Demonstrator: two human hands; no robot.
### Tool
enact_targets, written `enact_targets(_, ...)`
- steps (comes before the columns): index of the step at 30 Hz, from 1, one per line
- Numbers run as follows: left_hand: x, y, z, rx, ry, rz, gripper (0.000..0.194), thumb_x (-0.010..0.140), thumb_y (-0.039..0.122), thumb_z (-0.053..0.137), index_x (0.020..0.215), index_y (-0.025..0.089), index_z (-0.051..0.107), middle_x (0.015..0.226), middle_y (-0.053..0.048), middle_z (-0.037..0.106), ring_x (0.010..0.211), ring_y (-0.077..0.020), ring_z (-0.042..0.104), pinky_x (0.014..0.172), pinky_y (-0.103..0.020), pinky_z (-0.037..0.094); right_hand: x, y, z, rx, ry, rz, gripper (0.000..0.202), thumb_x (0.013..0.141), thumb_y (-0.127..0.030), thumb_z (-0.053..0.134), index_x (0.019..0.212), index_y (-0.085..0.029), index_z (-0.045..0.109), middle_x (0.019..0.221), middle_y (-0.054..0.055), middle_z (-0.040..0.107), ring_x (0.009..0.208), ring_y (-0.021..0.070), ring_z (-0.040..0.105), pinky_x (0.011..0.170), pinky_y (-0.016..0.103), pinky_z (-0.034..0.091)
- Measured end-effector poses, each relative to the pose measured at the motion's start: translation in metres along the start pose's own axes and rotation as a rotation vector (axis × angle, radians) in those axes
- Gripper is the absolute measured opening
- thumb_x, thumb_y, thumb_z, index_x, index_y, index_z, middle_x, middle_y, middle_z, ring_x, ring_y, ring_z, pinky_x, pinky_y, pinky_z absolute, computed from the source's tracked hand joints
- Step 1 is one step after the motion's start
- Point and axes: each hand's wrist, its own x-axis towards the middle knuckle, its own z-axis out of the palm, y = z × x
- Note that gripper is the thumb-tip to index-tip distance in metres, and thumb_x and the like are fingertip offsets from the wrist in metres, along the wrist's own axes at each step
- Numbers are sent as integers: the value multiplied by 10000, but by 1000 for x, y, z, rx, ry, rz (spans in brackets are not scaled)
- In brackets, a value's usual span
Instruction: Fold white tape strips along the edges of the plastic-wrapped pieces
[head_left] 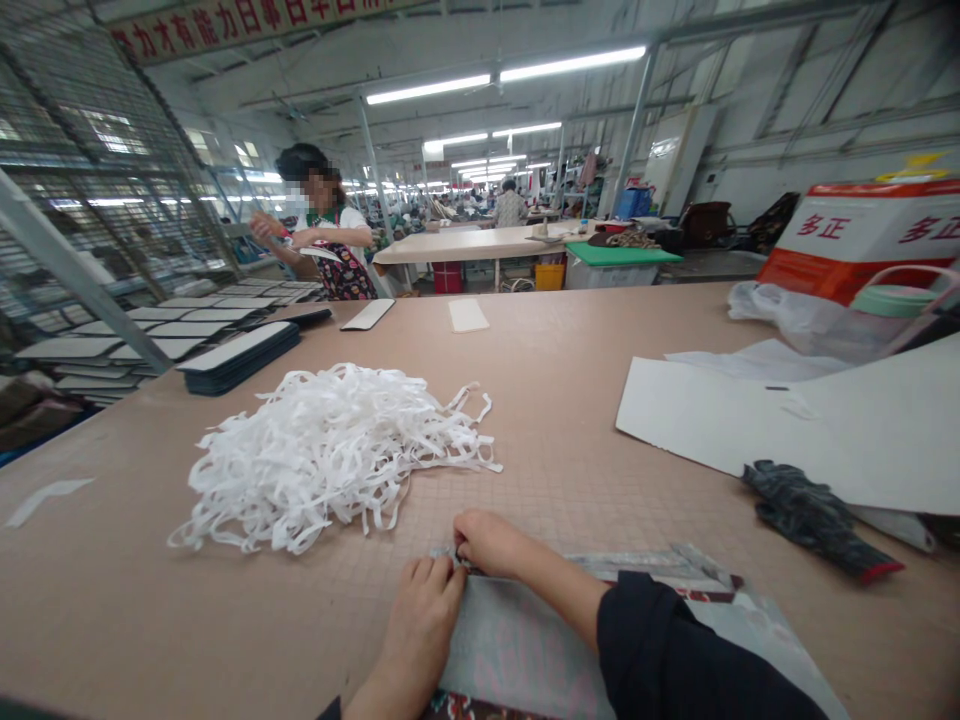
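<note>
A grey, translucent sheet [525,640] lies at the near edge of the table, with dark red patterned material showing at its edges. My left hand [424,620] rests at its left corner, fingers closed on that corner. Just beyond, my right hand [487,543] reaches across the sheet, its fingers pinched at the same corner near a small dark item that is too hidden to name. The two hands almost touch. Beyond them lies a big heap of white strips [330,450].
A stack of dark-edged white panels [240,358] stands at the left. White board [697,415], a dark glove [817,515] and a red-and-white container [855,240] are on the right. A person in a patterned apron [341,270] stands beyond the table's far left.
</note>
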Motion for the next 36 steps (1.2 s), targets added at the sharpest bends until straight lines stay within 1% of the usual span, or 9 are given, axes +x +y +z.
enact_targets(4, -1, -3, 7, -18, 58, 35, 270, 802, 65, 441, 1011, 200, 546, 1028, -44, 567, 883, -195, 497, 815, -366, 364, -4, -5, 1, -36, 60, 59, 217, 717, -79, 450, 865, -144, 594, 854, 61, 636, 740, 150, 565, 599, 221, 368)
enact_targets(8, 1, -3, 7, -88, 89, 51, 264, 794, 58, 444, 974, 219, 549, 1084, -7, 570, 994, -185, 471, 941, -389, 269, -31, -4, 3, -79, 126, 22, 206, 793, -86, 405, 893, -157, 570, 912, 59, 601, 818, 154, 538, 666, 233, 371)
enact_targets(13, 14, -4, -11, -161, -63, -12, 203, 759, 70, 468, 873, 211, 557, 951, -3, 597, 909, -178, 502, 921, -391, 282, -91, 22, 2, -311, 154, -73, 134, 812, -104, 452, 800, -173, 566, 848, 51, 571, 813, 177, 509, 681, 262, 370)
enact_targets(17, 26, -9, -21, -188, -143, -22, 126, 784, 150, 460, 812, 209, 568, 855, -10, 594, 857, -172, 520, 864, -363, 327, -130, 53, -19, -282, 109, 156, 146, 768, -78, 463, 820, -169, 563, 867, 60, 571, 819, 182, 509, 685, 260, 360)
enact_targets(21, 39, -2, -23, -168, -116, 44, 212, 782, 242, 513, 990, 243, 554, 1038, -31, 587, 983, -206, 502, 910, -411, 296, -151, 67, -44, -114, 20, 322, 144, 676, -109, 509, 796, -157, 574, 870, 66, 585, 847, 186, 514, 698, 245, 346)
enact_targets(26, 46, 19, -31, -164, -33, 246, 312, 778, 227, 543, 1084, 261, 496, 1065, -13, 592, 1057, -215, 466, 979, -468, 208, -172, 54, -58, -81, 79, 260, 164, 649, -79, 448, 731, -158, 566, 845, 66, 587, 827, 171, 512, 700, 237, 336)
enact_targets(30, 41, 25, -39, -220, 6, 320, 108, 821, 199, 479, 861, 253, 563, 750, 44, 603, 819, -148, 527, 988, -437, 189, -199, 37, -71, 48, 26, 285, 137, 675, -129, 464, 767, -181, 551, 775, 27, 611, 715, 153, 535, 597, 223, 332)
enact_targets(33, 25, 25, -42, -250, 52, 383, 183, 838, 209, 444, 703, 248, 561, 633, 51, 551, 681, -128, 501, 976, -428, 206, -221, 29, -88, 182, -37, 316, 156, 727, -222, 496, 874, -220, 550, 785, 2, 633, 711, 158, 558, 582, 221, 346)
enact_targets(36, -2, 27, -46, -298, -91, 436, 151, 824, 255, 490, 709, 281, 583, 647, 49, 574, 670, -131, 509, 914, -369, 312, -234, 30, -100, 143, 9, 377, 192, 774, -230, 467, 944, -234, 559, 873, 33, 641, 810, 189, 574, 678, 254, 378)
